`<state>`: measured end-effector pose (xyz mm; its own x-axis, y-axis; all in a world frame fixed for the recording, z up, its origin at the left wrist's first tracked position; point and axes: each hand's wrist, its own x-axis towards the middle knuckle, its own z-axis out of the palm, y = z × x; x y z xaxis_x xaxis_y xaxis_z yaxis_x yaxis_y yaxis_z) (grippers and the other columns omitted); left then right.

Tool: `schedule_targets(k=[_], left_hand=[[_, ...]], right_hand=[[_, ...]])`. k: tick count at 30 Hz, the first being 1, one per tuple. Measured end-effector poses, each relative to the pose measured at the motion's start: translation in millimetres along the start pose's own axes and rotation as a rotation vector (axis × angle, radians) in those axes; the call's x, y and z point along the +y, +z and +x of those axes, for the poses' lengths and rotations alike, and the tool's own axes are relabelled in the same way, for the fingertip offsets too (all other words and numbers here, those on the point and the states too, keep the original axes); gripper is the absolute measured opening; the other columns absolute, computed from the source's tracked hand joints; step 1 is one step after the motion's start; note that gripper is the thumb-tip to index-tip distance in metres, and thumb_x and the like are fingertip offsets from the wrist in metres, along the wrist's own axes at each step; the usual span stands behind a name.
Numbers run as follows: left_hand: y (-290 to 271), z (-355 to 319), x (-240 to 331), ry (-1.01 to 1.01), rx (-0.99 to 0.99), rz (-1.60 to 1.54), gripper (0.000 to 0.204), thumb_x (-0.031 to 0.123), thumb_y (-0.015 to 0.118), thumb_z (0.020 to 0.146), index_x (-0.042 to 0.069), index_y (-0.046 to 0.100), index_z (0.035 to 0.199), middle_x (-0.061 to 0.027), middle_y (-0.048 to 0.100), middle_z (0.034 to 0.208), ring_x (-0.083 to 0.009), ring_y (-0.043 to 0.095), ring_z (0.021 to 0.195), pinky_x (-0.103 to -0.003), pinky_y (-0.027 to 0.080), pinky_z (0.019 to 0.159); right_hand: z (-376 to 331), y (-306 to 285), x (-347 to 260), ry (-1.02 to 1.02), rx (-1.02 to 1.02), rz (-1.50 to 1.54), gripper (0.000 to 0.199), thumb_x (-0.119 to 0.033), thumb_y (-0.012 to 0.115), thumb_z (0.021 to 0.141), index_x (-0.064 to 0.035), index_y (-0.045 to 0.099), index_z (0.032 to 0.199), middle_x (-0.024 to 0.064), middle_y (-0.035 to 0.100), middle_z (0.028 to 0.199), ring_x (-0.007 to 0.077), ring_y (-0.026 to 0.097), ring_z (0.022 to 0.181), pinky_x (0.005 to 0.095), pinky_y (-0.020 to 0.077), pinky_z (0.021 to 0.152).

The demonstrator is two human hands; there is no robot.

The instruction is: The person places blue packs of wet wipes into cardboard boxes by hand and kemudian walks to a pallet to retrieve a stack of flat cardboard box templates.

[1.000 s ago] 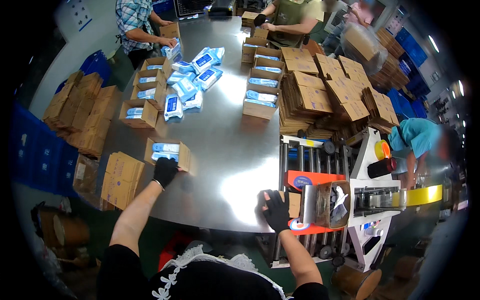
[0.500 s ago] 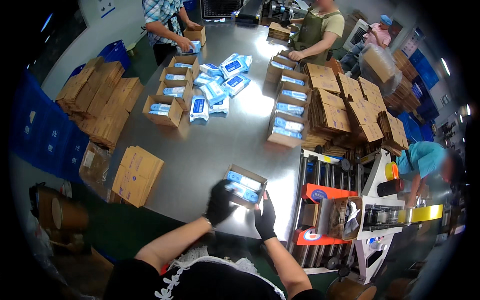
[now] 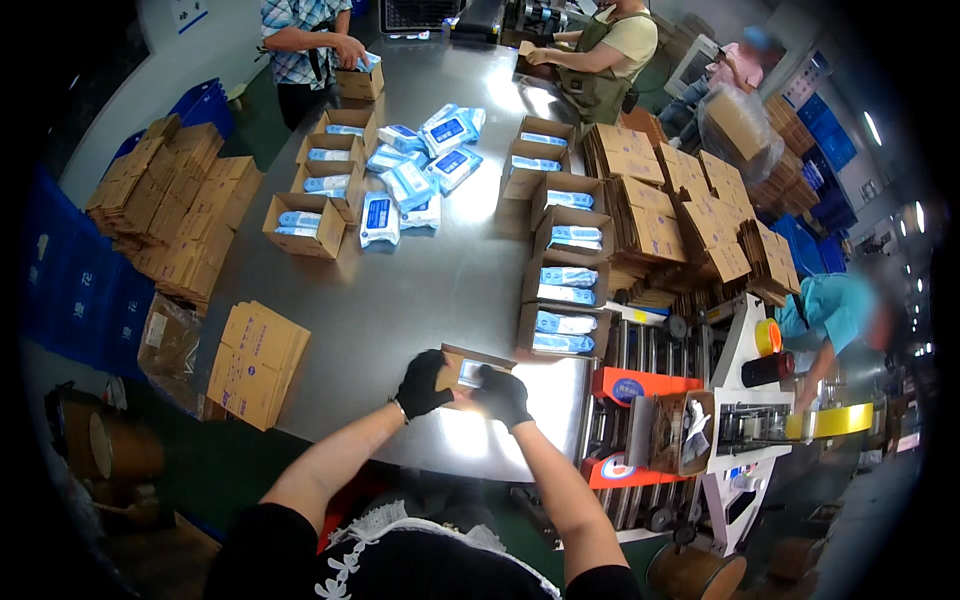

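Note:
At the near edge of the metal table I hold a small brown cardboard carton (image 3: 480, 356), partly covered by my hands. My left hand (image 3: 425, 385), in a black glove with bare fingertips, grips its left side. Across its right front lies my right hand (image 3: 503, 397), gloved alike and somewhat blurred, its fingers closed at the carton. A bit of white and blue shows inside between the hands. Just beyond stands a row of open cartons, the nearest one (image 3: 560, 330) holding blue-and-white wipe packs (image 3: 565, 344).
Loose wipe packs (image 3: 408, 185) lie mid-table beside open filled cartons (image 3: 305, 228). Flattened cartons (image 3: 258, 365) sit at the left edge, more stacks (image 3: 650, 215) at right. A roller taping machine (image 3: 650, 383) adjoins the table. Co-workers stand at the far end and right.
My right hand has moved from the carton's side over its front, covering the packs. The right-hand carton row reaches nearer me. The far-left co-worker's pack is now at a carton.

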<state>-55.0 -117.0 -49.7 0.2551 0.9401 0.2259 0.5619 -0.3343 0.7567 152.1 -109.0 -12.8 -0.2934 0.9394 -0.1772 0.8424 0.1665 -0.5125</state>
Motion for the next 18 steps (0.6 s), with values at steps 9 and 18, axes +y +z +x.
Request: schedule_targets(k=[9, 18], left_hand=[[62.8, -37.8, 1.8, -0.445, -0.128, -0.938, 0.052, 0.017, 0.055, 0.093, 0.006, 0.032, 0.138, -0.0074, 0.045, 0.133, -0.0177, 0.043, 0.122, -0.034, 0.036, 0.104], [130.8, 18.0, 53.7, -0.040, -0.042, -0.138, 0.010, 0.009, 0.061, 0.086, 0.002, 0.061, 0.094, -0.0100, 0.063, 0.081, -0.0223, 0.062, 0.079, -0.034, 0.050, 0.074]], right_hand=[[-18.6, 20.6, -60.6, -0.186, 0.206, -0.167, 0.037, -0.035, 0.055, 0.088, -0.0140, 0.062, 0.118, 0.0075, 0.055, 0.128, 0.0301, 0.048, 0.121, 0.0577, 0.0199, 0.107], [-114.5, -45.9, 123.0, -0.166, 0.364, -0.206, 0.035, -0.038, 0.064, 0.078, -0.0206, 0.062, 0.108, 0.0071, 0.055, 0.125, 0.0301, 0.046, 0.121, 0.0590, 0.0219, 0.108]])
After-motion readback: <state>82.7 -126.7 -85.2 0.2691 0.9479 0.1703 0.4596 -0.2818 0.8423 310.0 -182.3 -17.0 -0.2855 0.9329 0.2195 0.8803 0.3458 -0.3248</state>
